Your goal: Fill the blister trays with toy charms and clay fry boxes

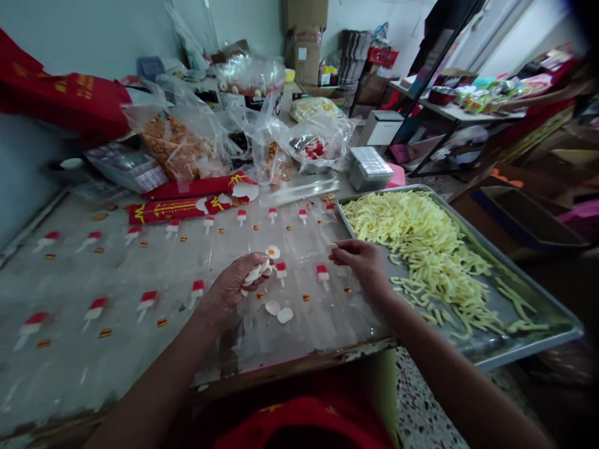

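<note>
Closed around a small stack of white fried-egg pieces (257, 273), my left hand (234, 280) hovers over the table's middle. The top fried-egg piece (272, 252) shows an orange yolk. Below that hand, two loose white pieces (279, 312) lie on clear plastic. My right hand (360, 259) has its fingers pinched over the plastic, beside the tray; a small pale thing shows at the fingertips, too blurred to name. Red-and-white popsicle pieces (322, 274) and tiny burger pieces (306, 297) lie in rows on the clear plastic sheets (182, 349).
A metal tray (528, 352) of yellow fry-shaped pieces (421, 237) stands at right, overhanging the table edge. Red printed packaging (180, 209), bags of orange pieces (178, 143) and a stack of clear cases (369, 168) line the back. Another person's arm (538, 100) shows at far right.
</note>
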